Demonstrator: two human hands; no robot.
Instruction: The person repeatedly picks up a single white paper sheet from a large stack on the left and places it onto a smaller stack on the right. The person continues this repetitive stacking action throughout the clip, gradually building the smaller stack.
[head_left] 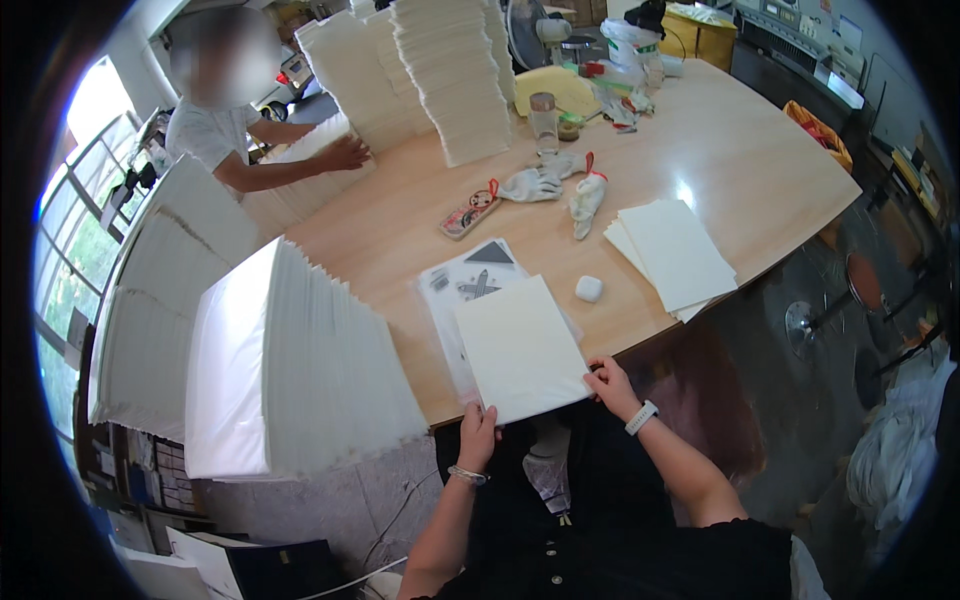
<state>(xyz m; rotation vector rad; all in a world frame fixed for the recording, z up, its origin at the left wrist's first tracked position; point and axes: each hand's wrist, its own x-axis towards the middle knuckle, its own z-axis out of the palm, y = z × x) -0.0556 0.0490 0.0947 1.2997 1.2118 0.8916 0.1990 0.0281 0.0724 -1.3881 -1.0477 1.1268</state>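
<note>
Hundreds of white sheets lean in the tall fanned stack at lower left; nudge it and it slides. Your left hand and right hand pinch the white rectangular paper sheet, overhanging the wooden bench edge at lower centre; it could crease.

- Two white work gloves
- One clear glass jar
- One small white case
- One printed plastic sleeve
- Two people: one wearer, one co-worker
- One desk fan
</note>
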